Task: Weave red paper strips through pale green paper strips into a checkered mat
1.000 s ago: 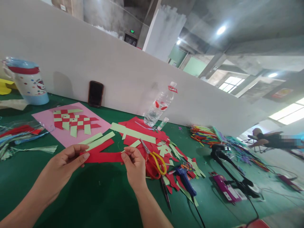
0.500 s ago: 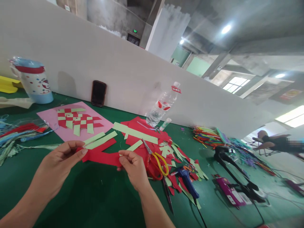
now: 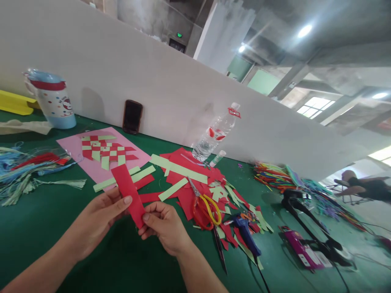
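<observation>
The strip of paper [image 3: 127, 195] you hold is solid red. The woven mat [image 3: 105, 150] checks red against pale green on pink card [image 3: 73, 148]. The scissors [image 3: 207, 213] have red and yellow handles, and the table [image 3: 122, 268] is dark green.

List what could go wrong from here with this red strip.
The red paper strip is held between the left hand and right hand, so a hard pull could crease or tear it. The scissors lie on the paper scraps close to the right hand and might get knocked. The plastic bottle stands behind the scraps; if it tipped, it might wet them.
</observation>
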Action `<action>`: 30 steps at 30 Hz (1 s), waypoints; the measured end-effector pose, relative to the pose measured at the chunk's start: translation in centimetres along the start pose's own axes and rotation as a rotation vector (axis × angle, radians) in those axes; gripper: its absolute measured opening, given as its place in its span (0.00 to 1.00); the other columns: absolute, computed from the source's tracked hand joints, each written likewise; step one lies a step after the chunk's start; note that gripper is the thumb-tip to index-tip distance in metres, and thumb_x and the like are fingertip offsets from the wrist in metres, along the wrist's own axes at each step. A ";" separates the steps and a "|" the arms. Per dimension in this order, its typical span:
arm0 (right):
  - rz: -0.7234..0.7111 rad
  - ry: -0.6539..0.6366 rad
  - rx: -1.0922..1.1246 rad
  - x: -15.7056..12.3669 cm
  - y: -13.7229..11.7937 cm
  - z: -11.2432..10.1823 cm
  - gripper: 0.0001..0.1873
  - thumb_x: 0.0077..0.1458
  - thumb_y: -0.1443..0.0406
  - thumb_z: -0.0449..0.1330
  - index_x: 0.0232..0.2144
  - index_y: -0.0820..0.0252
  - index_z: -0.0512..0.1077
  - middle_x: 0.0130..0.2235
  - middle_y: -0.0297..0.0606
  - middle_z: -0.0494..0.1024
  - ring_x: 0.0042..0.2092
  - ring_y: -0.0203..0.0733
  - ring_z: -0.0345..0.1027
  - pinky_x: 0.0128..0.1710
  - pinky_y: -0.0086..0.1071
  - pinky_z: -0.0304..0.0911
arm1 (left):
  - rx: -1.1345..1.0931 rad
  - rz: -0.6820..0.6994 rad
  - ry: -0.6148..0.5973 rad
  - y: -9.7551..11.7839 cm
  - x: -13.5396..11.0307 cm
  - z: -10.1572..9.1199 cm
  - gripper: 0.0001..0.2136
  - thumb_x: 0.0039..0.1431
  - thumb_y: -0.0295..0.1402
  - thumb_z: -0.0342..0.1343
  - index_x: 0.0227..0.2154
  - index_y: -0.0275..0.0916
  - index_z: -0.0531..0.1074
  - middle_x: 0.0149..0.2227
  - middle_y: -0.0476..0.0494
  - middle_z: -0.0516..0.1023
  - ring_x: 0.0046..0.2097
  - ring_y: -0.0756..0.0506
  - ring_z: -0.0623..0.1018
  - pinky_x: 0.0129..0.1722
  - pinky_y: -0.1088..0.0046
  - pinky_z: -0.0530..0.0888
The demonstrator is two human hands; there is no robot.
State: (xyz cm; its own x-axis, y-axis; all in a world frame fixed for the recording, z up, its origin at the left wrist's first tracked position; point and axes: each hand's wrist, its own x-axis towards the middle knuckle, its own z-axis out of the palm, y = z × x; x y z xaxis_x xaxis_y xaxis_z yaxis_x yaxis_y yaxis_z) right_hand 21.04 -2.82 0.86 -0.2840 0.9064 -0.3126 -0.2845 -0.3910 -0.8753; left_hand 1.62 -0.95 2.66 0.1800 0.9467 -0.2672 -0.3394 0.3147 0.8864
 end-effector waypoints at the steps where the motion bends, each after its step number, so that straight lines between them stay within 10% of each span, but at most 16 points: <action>1: -0.007 0.005 -0.006 0.1 0.2 0.1 0.33 0.38 0.44 0.81 0.32 0.62 0.74 0.24 0.32 0.80 0.25 0.34 0.75 0.27 0.26 0.70 | 0.014 -0.027 -0.012 -0.1 -0.1 0.3 0.23 0.45 0.49 0.77 0.38 0.40 0.81 0.41 0.41 0.87 0.41 0.38 0.84 0.38 0.65 0.83; 9: -0.001 -0.069 -0.198 0.1 0.8 0.2 0.33 0.41 0.39 0.77 0.30 0.60 0.74 0.25 0.32 0.77 0.25 0.34 0.72 0.25 0.27 0.68 | -0.003 -0.085 0.145 -0.1 0.1 0.6 0.26 0.43 0.54 0.74 0.37 0.39 0.81 0.40 0.37 0.87 0.44 0.33 0.86 0.39 0.59 0.83; 18: -0.238 0.099 -0.270 -0.4 -1.2 -0.6 0.25 0.51 0.48 0.75 0.44 0.58 0.80 0.32 0.31 0.77 0.29 0.33 0.64 0.29 0.27 0.62 | 0.430 -0.207 -0.344 -2.5 -0.6 0.0 0.28 0.55 0.66 0.61 0.34 0.43 0.80 0.35 0.42 0.87 0.39 0.38 0.85 0.41 0.64 0.79; 30: -0.268 0.283 -0.285 0.1 -0.6 -0.3 0.18 0.50 0.51 0.72 0.31 0.57 0.75 0.22 0.25 0.67 0.23 0.33 0.56 0.24 0.27 0.54 | 0.452 -0.211 -0.396 -4.0 -0.3 0.1 0.27 0.56 0.64 0.61 0.36 0.42 0.73 0.38 0.43 0.84 0.37 0.41 0.84 0.38 0.66 0.79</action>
State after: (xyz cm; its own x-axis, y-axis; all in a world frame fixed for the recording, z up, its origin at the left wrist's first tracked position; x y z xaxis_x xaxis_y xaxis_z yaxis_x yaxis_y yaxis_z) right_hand 21.44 -2.47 1.28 0.0369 0.9926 -0.1154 -0.0401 -0.1139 -0.9927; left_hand 3.04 -2.52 -0.79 0.5577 0.7428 -0.3704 0.1483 0.3498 0.9250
